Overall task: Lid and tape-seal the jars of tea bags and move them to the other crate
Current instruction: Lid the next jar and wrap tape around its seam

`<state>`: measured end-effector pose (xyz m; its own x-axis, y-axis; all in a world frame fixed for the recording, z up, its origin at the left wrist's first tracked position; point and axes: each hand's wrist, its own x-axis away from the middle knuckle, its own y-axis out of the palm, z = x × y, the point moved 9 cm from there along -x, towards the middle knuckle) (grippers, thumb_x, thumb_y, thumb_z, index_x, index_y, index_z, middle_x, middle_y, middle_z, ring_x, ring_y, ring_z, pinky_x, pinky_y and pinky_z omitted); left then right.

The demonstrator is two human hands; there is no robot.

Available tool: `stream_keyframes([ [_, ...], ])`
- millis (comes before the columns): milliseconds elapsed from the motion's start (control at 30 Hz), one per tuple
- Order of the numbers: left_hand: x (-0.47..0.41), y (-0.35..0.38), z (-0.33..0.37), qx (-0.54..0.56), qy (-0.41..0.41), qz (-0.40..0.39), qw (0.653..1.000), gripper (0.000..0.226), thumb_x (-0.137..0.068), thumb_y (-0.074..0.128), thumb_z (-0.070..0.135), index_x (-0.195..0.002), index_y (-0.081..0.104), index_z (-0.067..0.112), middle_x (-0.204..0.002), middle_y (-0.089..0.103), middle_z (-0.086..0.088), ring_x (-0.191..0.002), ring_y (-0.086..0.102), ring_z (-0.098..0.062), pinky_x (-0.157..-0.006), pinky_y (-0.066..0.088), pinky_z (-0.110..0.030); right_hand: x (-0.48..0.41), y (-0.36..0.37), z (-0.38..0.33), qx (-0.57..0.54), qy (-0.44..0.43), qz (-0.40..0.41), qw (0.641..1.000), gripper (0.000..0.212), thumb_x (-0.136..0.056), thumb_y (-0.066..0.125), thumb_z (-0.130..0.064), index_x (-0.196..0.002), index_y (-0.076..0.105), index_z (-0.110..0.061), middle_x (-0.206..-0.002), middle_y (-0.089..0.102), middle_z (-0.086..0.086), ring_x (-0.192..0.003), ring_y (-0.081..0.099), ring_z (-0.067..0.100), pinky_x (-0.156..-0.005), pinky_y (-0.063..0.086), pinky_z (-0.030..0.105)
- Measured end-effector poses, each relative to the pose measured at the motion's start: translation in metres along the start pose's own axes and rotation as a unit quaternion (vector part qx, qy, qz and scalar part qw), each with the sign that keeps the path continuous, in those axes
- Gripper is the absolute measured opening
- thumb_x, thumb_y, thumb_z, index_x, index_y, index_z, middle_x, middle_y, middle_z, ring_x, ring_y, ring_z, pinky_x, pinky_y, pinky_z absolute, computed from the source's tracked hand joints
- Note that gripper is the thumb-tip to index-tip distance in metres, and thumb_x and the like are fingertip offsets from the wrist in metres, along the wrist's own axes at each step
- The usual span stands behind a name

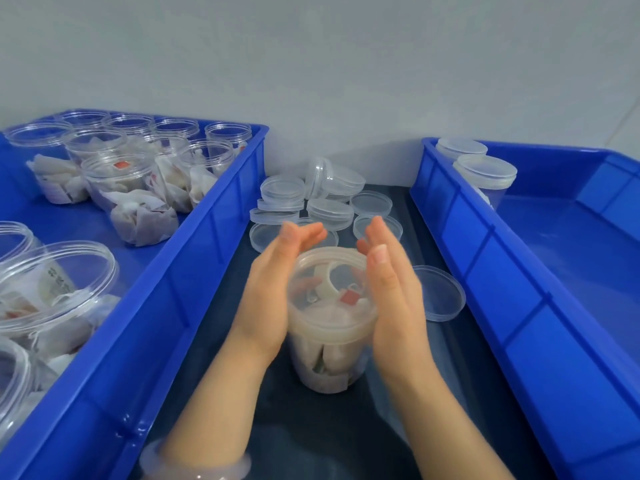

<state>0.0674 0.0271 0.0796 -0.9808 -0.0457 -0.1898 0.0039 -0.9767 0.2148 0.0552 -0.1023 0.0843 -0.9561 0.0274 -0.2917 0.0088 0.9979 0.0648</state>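
- A clear plastic jar (329,327) stands upright on the dark table (311,431), in the gap between two blue crates, near the viewer.
- The jar holds tea bags (332,365), white pouches with small red tags, and a clear lid (322,259) sits on its mouth.
- A pale ring (329,284), perhaps a roll of tape, shows at the top of the jar; through the clear plastic I cannot tell whether it lies on the lid or under it.
- The left hand (273,289) lies flat against the jar's left side, fingers straight and pointing away.
- The right hand (391,289) mirrors it on the right side, fingers straight, palm toward the jar; neither hand curls round anything.
- A pale bracelet (194,462) circles the left wrist.
- The left crate (214,220) carries many open jars (138,188) filled with tea bags, all without lids.
- The right crate (460,237) holds two lidded jars (485,174) in its far left corner.
- A heap of loose lids (311,202) lies on the table beyond the hands, between the crates.
- One single lid (441,294) lies flat just right of the right hand, near the right crate's wall.
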Motion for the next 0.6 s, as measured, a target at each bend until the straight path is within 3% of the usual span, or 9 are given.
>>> stream_keyframes([
  [100,0.003,0.009,0.001,0.022,0.024,-0.014,0.999,0.051,-0.083,0.045,0.058,-0.099,0.074,0.018,-0.107,0.072,-0.008,-0.105,0.067,-0.025,-0.094,0.047,-0.043,0.002,0.003,-0.001,-0.028,0.003,-0.002,1.0,0.072,-0.068,0.049,-0.061,-0.131,0.051,-0.025,-0.128,0.06,-0.007,-0.118,0.055,0.002,-0.094,0.049,0.028],
  [200,0.001,0.004,-0.001,0.054,0.03,0.017,0.998,0.044,-0.085,0.043,0.043,-0.084,0.077,0.015,-0.094,0.074,-0.014,-0.092,0.07,-0.027,-0.083,0.052,-0.039,0.001,0.0,-0.008,-0.007,-0.03,0.041,0.999,0.031,-0.082,0.049,-0.052,-0.092,0.074,-0.037,-0.093,0.072,0.004,-0.095,0.066,0.018,-0.082,0.05,0.027],
  [300,0.0,0.003,-0.002,0.046,0.031,0.031,0.998,0.044,-0.085,0.041,0.041,-0.083,0.075,0.013,-0.092,0.073,-0.016,-0.089,0.07,-0.029,-0.083,0.052,-0.041,0.0,-0.004,-0.011,-0.007,-0.048,0.066,0.997,0.036,-0.089,0.042,-0.042,-0.072,0.073,-0.042,-0.086,0.067,0.015,-0.083,0.063,0.031,-0.065,0.051,0.023],
  [400,0.001,0.005,-0.001,0.037,0.038,0.025,0.998,0.05,-0.086,0.036,0.049,-0.09,0.073,0.016,-0.099,0.073,-0.011,-0.099,0.068,-0.027,-0.09,0.05,-0.043,0.001,-0.007,-0.013,0.006,-0.058,0.067,0.996,0.036,-0.089,0.04,-0.041,-0.078,0.073,-0.032,-0.09,0.068,0.007,-0.082,0.063,0.022,-0.065,0.05,0.019],
  [500,0.001,0.003,-0.002,0.012,0.029,0.03,0.999,0.052,-0.082,0.035,0.057,-0.1,0.069,0.022,-0.108,0.072,0.003,-0.109,0.064,-0.011,-0.096,0.046,-0.034,0.001,-0.014,-0.01,-0.019,-0.031,0.068,0.997,0.041,-0.084,0.045,-0.05,-0.085,0.066,-0.014,-0.088,0.07,-0.002,-0.089,0.065,0.005,-0.067,0.048,0.009],
  [600,0.002,0.005,-0.004,0.015,0.008,0.028,0.999,0.056,-0.082,0.036,0.057,-0.098,0.071,0.017,-0.097,0.075,-0.005,-0.099,0.069,-0.019,-0.093,0.049,-0.039,0.003,-0.003,-0.004,0.014,0.0,0.034,0.999,0.059,-0.07,0.047,-0.068,-0.105,0.068,-0.026,-0.103,0.069,-0.005,-0.097,0.064,0.014,-0.085,0.052,0.024],
])
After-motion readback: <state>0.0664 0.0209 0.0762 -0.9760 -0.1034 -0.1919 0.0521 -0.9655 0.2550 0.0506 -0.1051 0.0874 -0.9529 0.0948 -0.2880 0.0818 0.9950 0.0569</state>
